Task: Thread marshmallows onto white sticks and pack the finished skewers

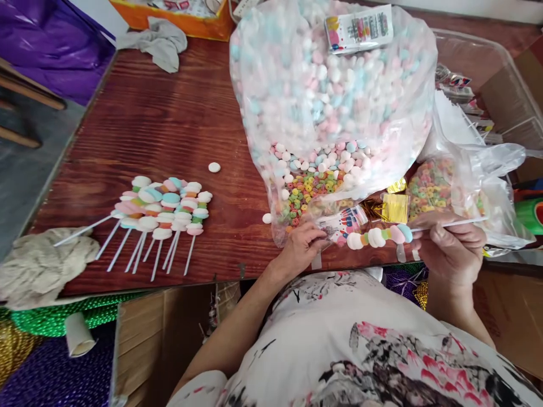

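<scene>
My right hand [453,249] pinches the white stick of a candy skewer [377,236] near the table's front edge. White, pink and blue round candies alternate with small colored rings along it. My left hand [300,247] is closed on a small clear printed wrapper bag [345,223], whose mouth meets the skewer's candy end. Just behind the hands lie gold twist ties [395,208]. A large clear plastic bag [254,113] of pastel candies stands beyond, with candy rings [311,192] at its near side.
Finished-looking candy skewers [163,206] lie piled on the left, beside a crumpled cloth [46,263]. Single white candies [214,167] rest on the wood table [169,113]. A bag of rings [430,183] and a clear bin [483,42] are at right.
</scene>
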Tool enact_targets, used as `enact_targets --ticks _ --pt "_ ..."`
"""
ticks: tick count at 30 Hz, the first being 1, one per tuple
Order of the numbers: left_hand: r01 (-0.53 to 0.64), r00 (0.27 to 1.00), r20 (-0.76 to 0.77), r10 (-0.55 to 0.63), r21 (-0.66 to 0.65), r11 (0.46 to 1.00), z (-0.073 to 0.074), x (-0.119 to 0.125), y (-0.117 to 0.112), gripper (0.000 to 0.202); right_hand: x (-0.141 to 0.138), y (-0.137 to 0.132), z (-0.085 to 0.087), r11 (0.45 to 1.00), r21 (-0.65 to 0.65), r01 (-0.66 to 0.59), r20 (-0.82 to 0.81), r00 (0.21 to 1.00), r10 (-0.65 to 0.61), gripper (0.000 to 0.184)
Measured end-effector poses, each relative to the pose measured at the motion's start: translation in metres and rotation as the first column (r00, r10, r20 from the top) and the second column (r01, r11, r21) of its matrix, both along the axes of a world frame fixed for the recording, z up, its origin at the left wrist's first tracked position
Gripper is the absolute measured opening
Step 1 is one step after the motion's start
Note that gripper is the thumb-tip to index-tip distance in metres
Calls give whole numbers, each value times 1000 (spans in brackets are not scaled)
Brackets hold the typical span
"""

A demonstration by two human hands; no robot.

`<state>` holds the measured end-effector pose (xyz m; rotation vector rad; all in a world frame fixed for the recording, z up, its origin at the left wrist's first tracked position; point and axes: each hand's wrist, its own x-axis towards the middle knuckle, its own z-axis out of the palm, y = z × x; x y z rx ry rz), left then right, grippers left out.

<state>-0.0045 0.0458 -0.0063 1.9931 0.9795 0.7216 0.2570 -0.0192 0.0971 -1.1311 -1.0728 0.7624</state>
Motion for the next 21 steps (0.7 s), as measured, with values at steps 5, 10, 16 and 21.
enact_targets --ticks 5,10,16,21 --pt "76 945 -326 29 304 950 2 4 -6 24 13 -15 -10 985 43 167 -35 986 -165 11" --pt "108 898 -423 120 477 872 3 -3 -9 26 21 -14 -18 955 30 294 -101 952 -290 10" --pt "-66 896 -389 216 364 929 4 3 -1 25 -2 -2 -34 950 97 296 -208 940 -271 10" --pt "-40 908 -378 181 352 935 -3 6 -9 18 -43 13 -48 944 196 264 -102 963 -248 14"
